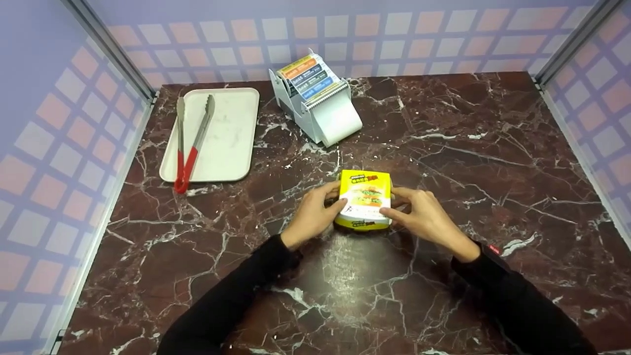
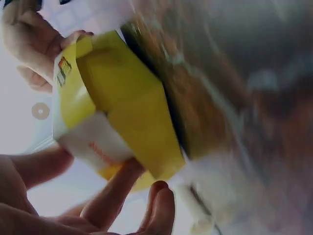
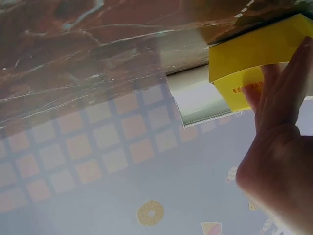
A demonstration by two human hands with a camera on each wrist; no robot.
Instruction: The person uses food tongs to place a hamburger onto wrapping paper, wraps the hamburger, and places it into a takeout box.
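A small yellow-and-white burger box [image 1: 366, 199] sits on the dark, white-veined counter [image 1: 493, 162], about halfway between its left and right edges. Its top shows yellow at the far end and white at the near end, with a printed burger in the middle and black and red lettering above it; the front wall is yellow with similar lettering. In the left wrist view the side walls are yellow, overlapped by a white panel with red print.

The left hand [image 1: 315, 209] and right hand [image 1: 421, 212] pinch the box from opposite sides, thumbs at the near corners of the top, fingers bent along the side walls. Both forearms, in black sleeves [image 1: 522, 291], slant inward from the near side.
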